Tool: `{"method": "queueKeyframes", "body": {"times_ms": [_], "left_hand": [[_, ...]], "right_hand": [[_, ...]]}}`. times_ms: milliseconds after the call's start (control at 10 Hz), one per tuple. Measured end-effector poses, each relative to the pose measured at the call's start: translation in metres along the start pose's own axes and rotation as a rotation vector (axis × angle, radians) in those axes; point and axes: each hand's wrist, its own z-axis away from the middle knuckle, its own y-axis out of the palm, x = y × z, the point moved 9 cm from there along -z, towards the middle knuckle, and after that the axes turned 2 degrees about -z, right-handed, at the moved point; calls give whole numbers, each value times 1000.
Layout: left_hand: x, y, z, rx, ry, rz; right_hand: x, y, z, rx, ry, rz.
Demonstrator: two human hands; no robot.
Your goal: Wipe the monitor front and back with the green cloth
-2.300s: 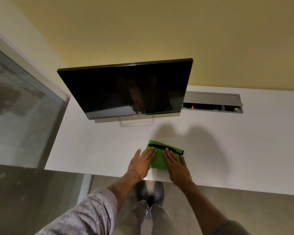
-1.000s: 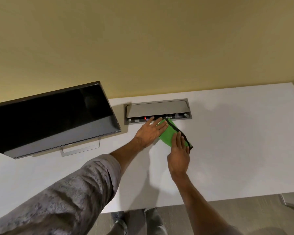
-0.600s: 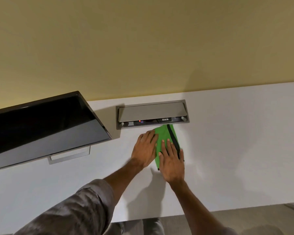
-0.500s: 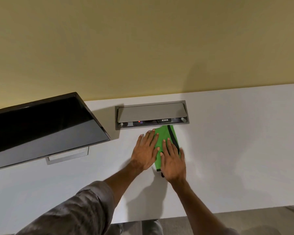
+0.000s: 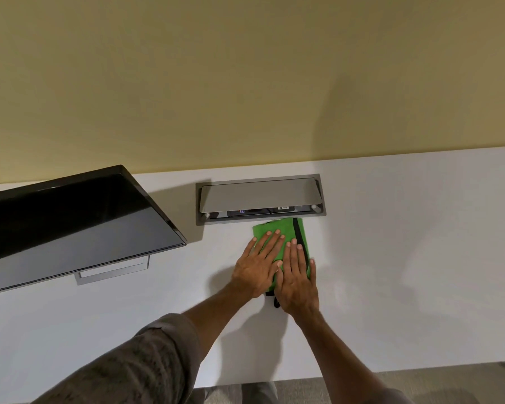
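Head view: unreadable label [image 5: 282,208], hatch [image 5: 260,196]

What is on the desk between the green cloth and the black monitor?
Nothing. In the head view, only bare white desk lies between the green cloth and the monitor.

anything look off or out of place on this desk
Nothing is spilled or damaged. The one oddity: the cable box set into the white desk has its lid propped open. Both hands, left hand and right hand, lie flat on the folded green cloth, right of the monitor.
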Motion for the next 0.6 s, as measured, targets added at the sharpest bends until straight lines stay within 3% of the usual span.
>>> {"method": "queueKeyframes", "body": {"times_ms": [300, 600], "left_hand": [[1, -8, 4, 34, 49, -43], [35, -38, 65, -195, -5, 15]], "right_hand": [[3, 3, -2, 30, 42, -45], [19, -31, 11, -39, 75, -102]]}}
